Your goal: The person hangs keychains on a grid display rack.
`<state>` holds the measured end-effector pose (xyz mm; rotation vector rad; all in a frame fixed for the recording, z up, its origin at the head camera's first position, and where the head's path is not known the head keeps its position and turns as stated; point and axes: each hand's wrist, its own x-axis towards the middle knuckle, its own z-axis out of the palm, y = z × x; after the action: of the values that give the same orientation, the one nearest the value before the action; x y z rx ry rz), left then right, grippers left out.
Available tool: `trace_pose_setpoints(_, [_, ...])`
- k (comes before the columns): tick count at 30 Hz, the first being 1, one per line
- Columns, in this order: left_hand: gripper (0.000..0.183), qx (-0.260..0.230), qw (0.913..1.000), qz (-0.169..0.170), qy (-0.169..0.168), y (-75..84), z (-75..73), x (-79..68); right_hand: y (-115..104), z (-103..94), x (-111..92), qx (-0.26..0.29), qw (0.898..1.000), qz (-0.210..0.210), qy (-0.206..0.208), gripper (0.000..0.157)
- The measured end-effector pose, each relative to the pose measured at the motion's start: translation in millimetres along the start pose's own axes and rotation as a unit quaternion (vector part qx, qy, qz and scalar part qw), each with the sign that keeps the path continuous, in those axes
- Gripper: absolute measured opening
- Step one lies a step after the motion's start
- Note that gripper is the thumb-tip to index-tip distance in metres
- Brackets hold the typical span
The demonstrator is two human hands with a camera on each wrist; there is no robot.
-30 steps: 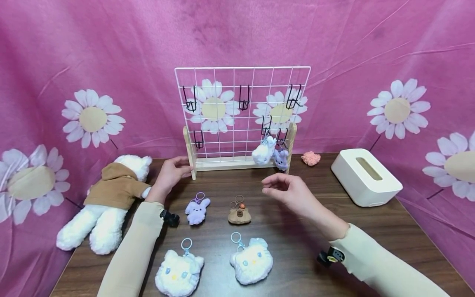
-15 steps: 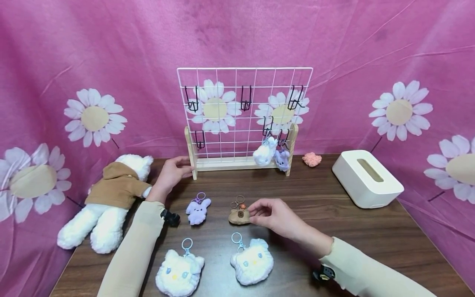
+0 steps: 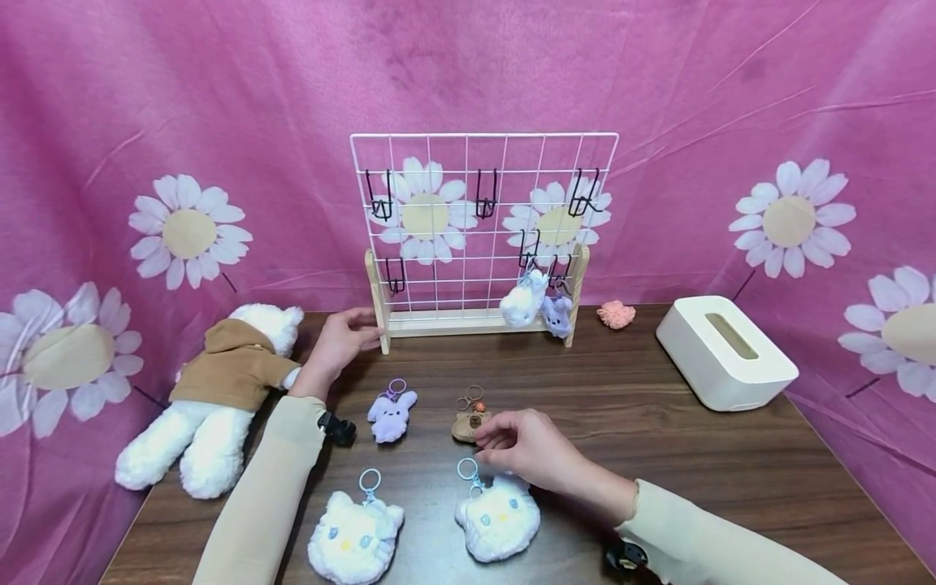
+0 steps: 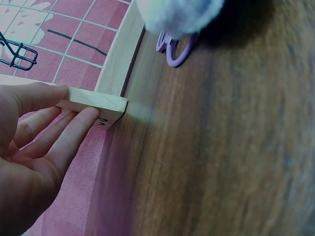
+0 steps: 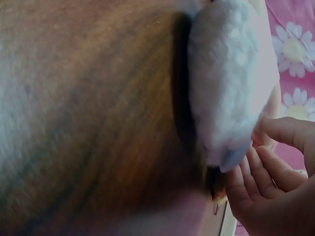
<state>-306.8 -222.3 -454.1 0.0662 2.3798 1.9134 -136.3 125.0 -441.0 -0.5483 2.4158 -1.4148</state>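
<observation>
The person's left hand [image 3: 340, 341] is bracing the rack: its thumb and fingers are pinching the foot of the pale wooden stand [image 3: 376, 296] that is carrying a white wire grid [image 3: 483, 134]. The right hand [image 3: 534, 447] is hovering over the dark wood-grain table [image 3: 658, 439], thumb and fingertips apart with nothing between them. It is partly covering a small brown plush keychain with an orange bead [image 3: 462, 427] and the upper edge of a fluffy white cat-head plush keychain with a pale blue ring [image 3: 497, 528]; whether it is touching either, I cannot tell.

A 2nd white cat-head keychain [image 3: 351, 544] and a lilac plush bunny keychain [image 3: 391, 418] are lying further left. 2 plush keychains, 1 white [image 3: 521, 305] and 1 purple [image 3: 557, 317], are hanging at the grid's lower right, while 4 black wire hooks [image 3: 486, 208] are carrying nothing.

The step in hand seems to be choosing a keychain; the next move probably calls for lowering the right hand and pinching a ring, leaving its loop free for a hook.
</observation>
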Motion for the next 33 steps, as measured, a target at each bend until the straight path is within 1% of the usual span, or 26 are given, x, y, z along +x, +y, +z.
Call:
trace_pose_setpoints(4, [0.055, 0.004, 1.0000, 0.001, 0.000, -0.2, 0.1, 0.0, 1, 6.9, -1, -0.018, 1.000, 0.001, 0.014, 0.028])
trace_pose_setpoints(9, [0.054, 0.008, 1.0000, 0.000, -0.001, -0.2, 0.4, -0.5, 1, 17.1, -2, -0.051, 0.998, 0.005, 0.032, 0.025])
trace_pose_setpoints(16, [0.054, 0.012, 0.9999, -0.001, 0.000, 1.2, 0.9, -1.2, -1, 31.6, -4, -0.102, 0.993, 0.011, 0.059, 0.019])
trace_pose_setpoints(21, [0.054, 0.009, 1.0000, 0.001, -0.002, 1.0, 0.8, -1.3, -2, 40.1, -3, -0.131, 0.989, 0.012, 0.071, 0.019])
trace_pose_setpoints(23, [0.054, 0.007, 1.0000, 0.002, -0.002, 0.2, 0.6, -0.9, 3, 43.1, -2, -0.144, 0.987, -0.001, 0.077, 0.020])
trace_pose_setpoints(25, [0.054, 0.007, 1.0000, 0.003, -0.002, -0.5, 0.6, -0.5, 16, 47.2, 1, -0.155, 0.984, -0.013, 0.087, 0.020])
trace_pose_setpoints(30, [0.054, 0.007, 0.9999, 0.008, -0.002, -2.1, 0.6, 0.6, 46, 57.4, 9, -0.201, 0.974, -0.024, 0.106, 0.025])
trace_pose_setpoints(32, [0.054, 0.007, 0.9999, 0.008, -0.002, -2.4, 0.4, 0.6, 51, 58.8, 11, -0.213, 0.970, -0.034, 0.109, 0.026])
trace_pose_setpoints(33, [0.054, 0.006, 0.9999, 0.007, -0.003, -2.4, 0.3, 0.4, 52, 58.6, 11, -0.214, 0.970, -0.041, 0.107, 0.026])
